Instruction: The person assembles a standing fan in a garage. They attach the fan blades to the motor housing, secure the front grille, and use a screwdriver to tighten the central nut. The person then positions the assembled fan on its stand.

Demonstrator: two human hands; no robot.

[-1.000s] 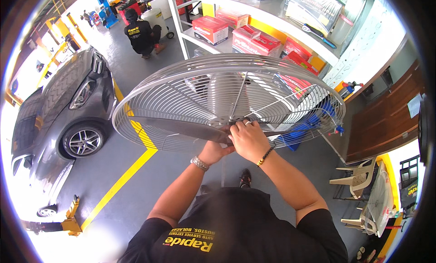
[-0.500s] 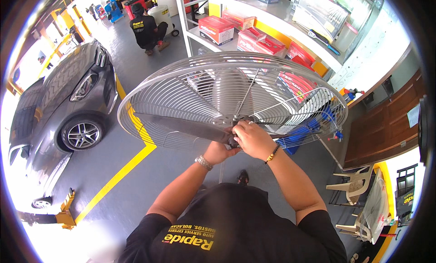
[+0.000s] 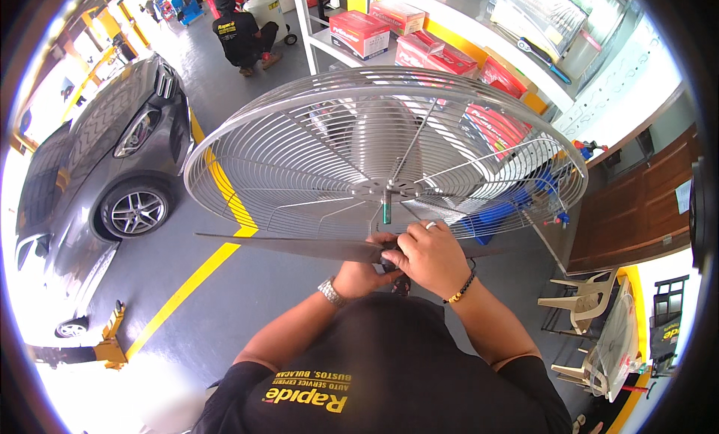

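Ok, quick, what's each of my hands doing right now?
Left hand: closed, holding the dark fan blade near its hub.
Right hand: closed, gripping the same hub.

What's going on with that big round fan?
Somebody is holding the dark fan blade near its middle with both the left hand and the right hand. It's in front of the big wire cage, apart from the shaft sticking out there. Farther away, another person is crouching.
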